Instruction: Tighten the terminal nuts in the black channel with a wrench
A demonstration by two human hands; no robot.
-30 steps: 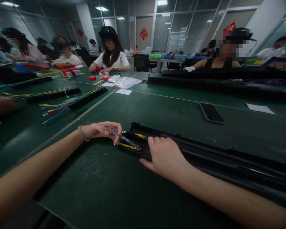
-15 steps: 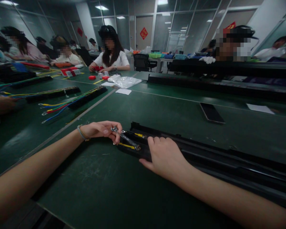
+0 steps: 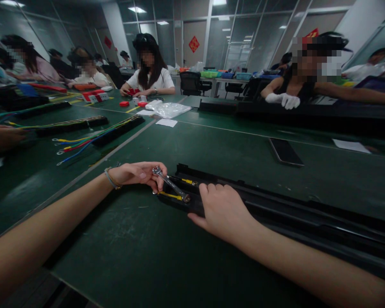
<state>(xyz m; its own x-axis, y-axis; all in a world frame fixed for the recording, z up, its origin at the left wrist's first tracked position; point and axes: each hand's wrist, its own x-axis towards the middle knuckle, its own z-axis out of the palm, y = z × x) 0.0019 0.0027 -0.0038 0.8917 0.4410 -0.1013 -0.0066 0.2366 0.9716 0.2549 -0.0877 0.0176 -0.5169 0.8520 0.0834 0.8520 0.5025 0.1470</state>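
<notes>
A silver combination wrench (image 3: pixel 170 183) is in my left hand (image 3: pixel 137 174), its open end near my fingers. The ring end sits over a fastener at the yellow cable terminal (image 3: pixel 171 196) in a long black channel (image 3: pixel 285 205). Another yellow-sleeved terminal (image 3: pixel 188 182) lies in the channel just beyond the wrench. My right hand (image 3: pixel 226 209) wraps over the channel near its left end, thumb along the near side; its fingertips are hidden inside.
A phone (image 3: pixel 286 152) and a white paper (image 3: pixel 350 146) lie beyond the channel. Cables with ring terminals (image 3: pixel 83 144) lie to the left. Across the table, a co-worker's white-gloved hand (image 3: pixel 282 99) rests on another long black piece (image 3: pixel 324 112). A plastic bag (image 3: pixel 171 110) lies farther back.
The wrench's open end has swung slightly up and to the right with my left fingers. My right hand stays put. Opposite, the black piece is lower and the co-worker's gloved hand shows over it.
</notes>
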